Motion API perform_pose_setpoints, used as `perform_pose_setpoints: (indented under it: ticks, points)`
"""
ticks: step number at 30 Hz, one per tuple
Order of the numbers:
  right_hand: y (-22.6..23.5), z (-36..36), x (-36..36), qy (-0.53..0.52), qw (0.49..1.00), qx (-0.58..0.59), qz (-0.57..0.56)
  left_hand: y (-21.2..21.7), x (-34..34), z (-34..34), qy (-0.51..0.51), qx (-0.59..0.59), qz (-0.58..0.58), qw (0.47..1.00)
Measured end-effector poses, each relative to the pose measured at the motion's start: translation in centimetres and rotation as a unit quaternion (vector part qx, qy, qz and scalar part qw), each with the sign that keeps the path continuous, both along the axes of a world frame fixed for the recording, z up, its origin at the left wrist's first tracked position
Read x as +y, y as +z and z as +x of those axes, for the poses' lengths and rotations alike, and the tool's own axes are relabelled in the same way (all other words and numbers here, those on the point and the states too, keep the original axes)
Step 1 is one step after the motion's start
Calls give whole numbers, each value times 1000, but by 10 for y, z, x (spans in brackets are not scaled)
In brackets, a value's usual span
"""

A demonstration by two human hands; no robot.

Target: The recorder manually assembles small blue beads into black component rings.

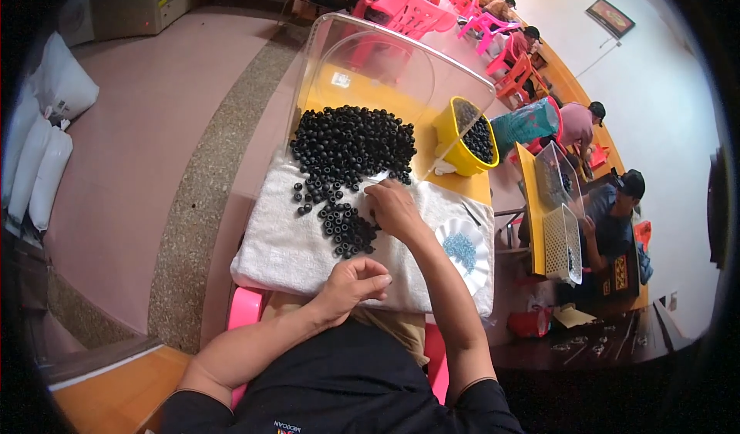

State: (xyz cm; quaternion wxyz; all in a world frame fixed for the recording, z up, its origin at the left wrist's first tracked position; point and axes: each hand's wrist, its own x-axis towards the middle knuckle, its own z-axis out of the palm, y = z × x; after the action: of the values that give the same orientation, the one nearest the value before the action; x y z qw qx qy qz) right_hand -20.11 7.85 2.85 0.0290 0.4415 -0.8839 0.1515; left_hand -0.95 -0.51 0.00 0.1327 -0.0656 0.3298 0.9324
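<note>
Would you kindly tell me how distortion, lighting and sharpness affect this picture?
Head view: fisheye corners fall to black; head view: the speckled grey floor strip looks bowed, the plain white wall bright; head view: the small round black beads read fairly distinctly, the distant seated people softer.

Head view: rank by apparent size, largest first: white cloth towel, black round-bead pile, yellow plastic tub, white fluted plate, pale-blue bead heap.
1. White cloth towel
2. Black round-bead pile
3. Yellow plastic tub and white fluted plate: too alike to rank
4. Pale-blue bead heap
</note>
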Motion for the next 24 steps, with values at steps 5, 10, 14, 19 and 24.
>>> perform_pose_setpoints:
  ticks: [5,10,14,19,24]
  points:
    - [14,19,11,42,990,10,-131,1,-1,0,-1,-2,-2,1000]
    - [22,54,36,-22,961,-182,-206,3,0,-1,-4,-16,-10,1000]
    - [28,84,57,-34,942,-255,-216,6,-1,-2,16,-8,-16,1000]
    - [32,104,79,-34,920,-296,-255,8,1,0,7,4,-23,1000]
    - [26,113,89,39,939,-210,-268,8,6,4,-9,11,-47,999]
